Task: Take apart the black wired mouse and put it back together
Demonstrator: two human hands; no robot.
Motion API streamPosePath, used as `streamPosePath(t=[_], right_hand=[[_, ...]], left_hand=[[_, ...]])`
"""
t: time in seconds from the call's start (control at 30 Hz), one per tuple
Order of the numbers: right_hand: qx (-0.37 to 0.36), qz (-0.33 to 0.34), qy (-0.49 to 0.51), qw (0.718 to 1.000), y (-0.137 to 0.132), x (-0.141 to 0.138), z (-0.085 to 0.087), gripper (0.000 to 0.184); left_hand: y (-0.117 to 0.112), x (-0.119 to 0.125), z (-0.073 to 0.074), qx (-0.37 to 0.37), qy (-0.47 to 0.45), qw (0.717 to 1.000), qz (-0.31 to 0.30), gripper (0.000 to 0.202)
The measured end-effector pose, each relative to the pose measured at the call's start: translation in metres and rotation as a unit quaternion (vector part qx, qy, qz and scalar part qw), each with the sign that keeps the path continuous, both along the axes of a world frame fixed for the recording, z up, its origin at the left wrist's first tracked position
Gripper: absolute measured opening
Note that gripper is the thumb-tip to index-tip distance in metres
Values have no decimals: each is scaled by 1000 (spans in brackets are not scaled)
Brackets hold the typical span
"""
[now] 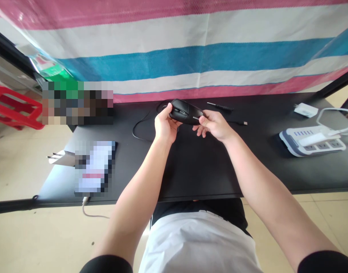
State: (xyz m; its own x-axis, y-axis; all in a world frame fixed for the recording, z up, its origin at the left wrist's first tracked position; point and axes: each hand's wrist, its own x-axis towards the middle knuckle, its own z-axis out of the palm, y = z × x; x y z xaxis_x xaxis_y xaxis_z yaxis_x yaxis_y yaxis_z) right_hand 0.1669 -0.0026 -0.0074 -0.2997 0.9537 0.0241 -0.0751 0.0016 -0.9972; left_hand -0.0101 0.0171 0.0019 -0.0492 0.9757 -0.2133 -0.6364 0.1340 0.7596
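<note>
A black computer mouse [185, 112] is held up between both hands above the black table, its buttons and scroll wheel toward the left. My left hand [166, 123] grips the button end, thumb on top and fingers underneath. At the other end, my right hand [213, 123] pinches the rear of the mouse between thumb and index finger, the other fingers loosely curled below. A thin black cable [138, 123] loops on the table left of the mouse. Its USB plug [244, 123] lies to the right of my right hand. Behind that hand rests a small screwdriver [219, 106].
On the right of the table [202, 170] are a white power strip [313, 141] with a plugged-in cable and a white charger [306, 110]. A pixelated phone [96, 167] and another charger [62, 158] lie left. A striped sheet [174, 60] hangs behind; a red stool [16, 106] stands far left.
</note>
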Motion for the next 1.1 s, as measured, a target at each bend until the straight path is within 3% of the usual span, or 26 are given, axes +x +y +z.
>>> streamPosePath(t=[0.43,0.73,0.93,1.1], right_hand=[[9,6,8,1000,-3,-2,2,63],[17,-16,4,1000,-3,-2,2,64],[28,3,-18,999,-4,-5,5,61],[38,17,-32,999,-4,-4,4,60]], left_hand=[[0,1,-1,11,-3,999,30,29],[-6,3,2,26,10,1000,13,31],[-8,2,10,13,2,1000,-2,27],[-4,0,8,7,-6,1000,5,21]])
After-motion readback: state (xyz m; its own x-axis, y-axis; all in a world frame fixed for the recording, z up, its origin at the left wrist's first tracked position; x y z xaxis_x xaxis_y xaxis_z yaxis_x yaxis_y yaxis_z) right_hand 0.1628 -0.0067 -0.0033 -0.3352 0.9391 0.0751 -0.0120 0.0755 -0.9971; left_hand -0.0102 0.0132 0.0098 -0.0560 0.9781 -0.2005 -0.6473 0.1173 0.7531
